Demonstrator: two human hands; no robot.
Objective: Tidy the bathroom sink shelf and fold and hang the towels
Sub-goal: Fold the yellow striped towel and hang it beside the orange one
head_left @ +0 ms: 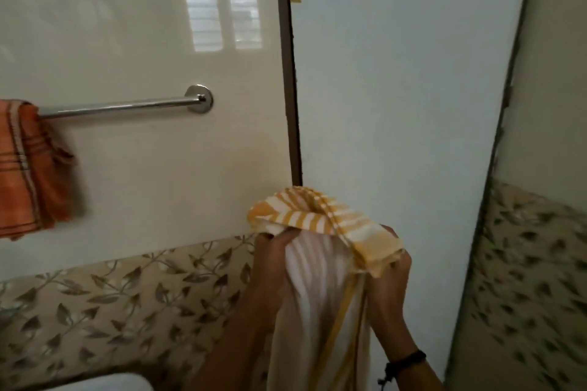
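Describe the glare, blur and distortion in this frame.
Head view: a window reflection glares on the glossy wall tile; the leaf-patterned tiles at right smear with motion blur; the door frame bows from the wide lens; the yellow striped towel and the towel bar look soft; light is dim and even.

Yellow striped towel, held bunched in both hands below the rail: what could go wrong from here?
1. The yellow striped towel is bunched, not folded, between the left hand and right hand; hung like this it would likely drape unevenly or slide off the towel rail.
2. The orange towel already fills the rail's left end, so crowding could knock it askew.
3. The long tail hanging down could catch on the white fixture below.
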